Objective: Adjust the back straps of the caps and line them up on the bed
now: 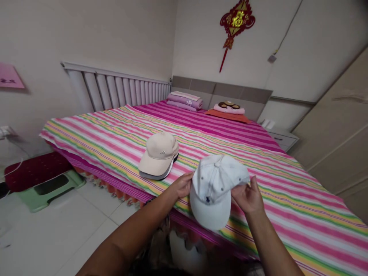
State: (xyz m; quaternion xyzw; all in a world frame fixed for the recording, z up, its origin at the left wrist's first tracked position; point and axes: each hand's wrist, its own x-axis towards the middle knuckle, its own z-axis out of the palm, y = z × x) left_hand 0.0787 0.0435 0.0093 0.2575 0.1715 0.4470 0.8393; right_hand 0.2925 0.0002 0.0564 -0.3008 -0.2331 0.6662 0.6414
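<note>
Between my two hands is a white baseball cap (214,188) with a small dark emblem above its brim, the brim pointing towards me. My left hand (184,185) grips its left side, fingertips partly hidden by the cap. On the right, my right hand (248,195) has hold of the cap's other edge, some fingers behind or under the fabric. To the left, a beige baseball cap (159,151) rests on the striped bed cover (115,134). Grey, white and dark edges show beneath it, as of other caps stacked under it.
Folded purple bedding (184,101) and a pink folded item (229,109) on an orange cloth lie near the headboard (227,94). A white radiator (115,88) lines the left wall. On the floor stands a green stool (51,189) beside a dark red cushion (37,168).
</note>
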